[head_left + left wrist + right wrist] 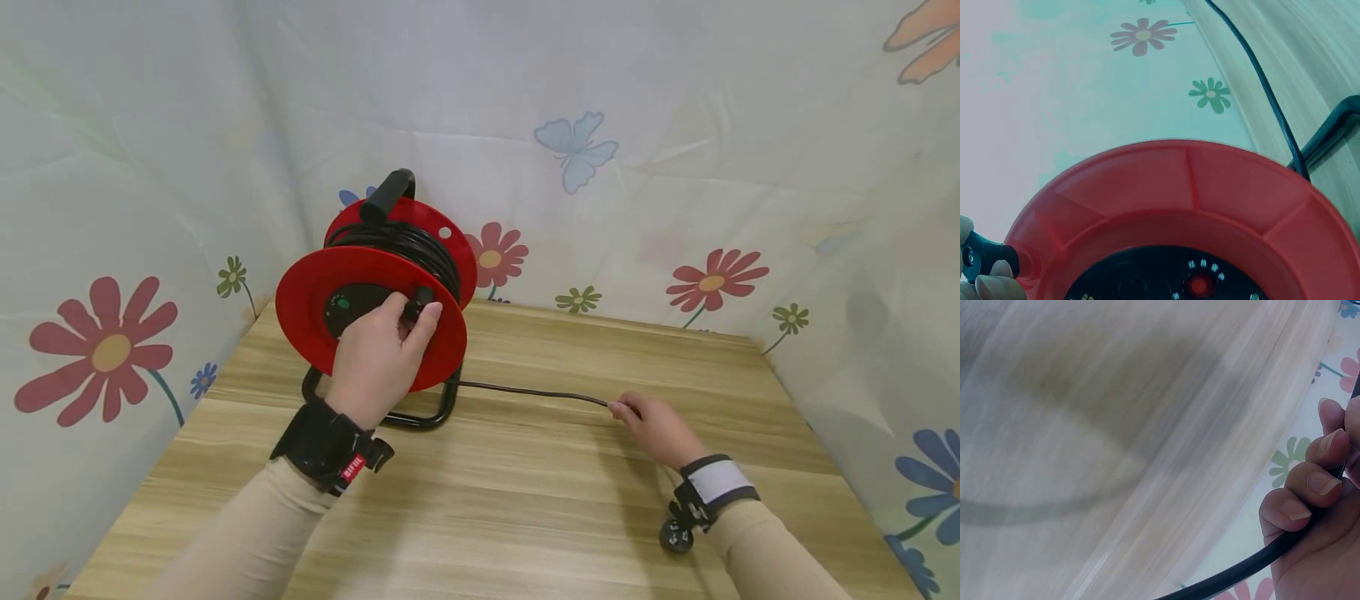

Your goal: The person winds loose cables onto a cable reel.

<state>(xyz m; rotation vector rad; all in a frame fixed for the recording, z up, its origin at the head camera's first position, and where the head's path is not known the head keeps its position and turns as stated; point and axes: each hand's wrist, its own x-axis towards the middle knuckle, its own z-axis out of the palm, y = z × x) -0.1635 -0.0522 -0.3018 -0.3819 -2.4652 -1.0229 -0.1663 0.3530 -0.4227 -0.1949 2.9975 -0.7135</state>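
Note:
A red cable reel [360,267] with black cable wound between its two discs stands on a black tubular frame at the left of the table. My left hand [378,354] pinches the black crank knob [418,305] on the front disc; the left wrist view shows fingertips around that knob [991,257]. From the reel's lower right a black cable [525,390] runs across to my right hand [656,425]. In the right wrist view, the curled fingers [1307,481] wrap around the cable [1235,572]. A black plug [677,536] appears below the right wrist.
The wood-grain table [525,500] is bounded by white fabric walls [465,83] printed with flowers and a butterfly. A black carrying handle [386,196] tops the reel. The reel's frame foot [420,421] rests on the tabletop.

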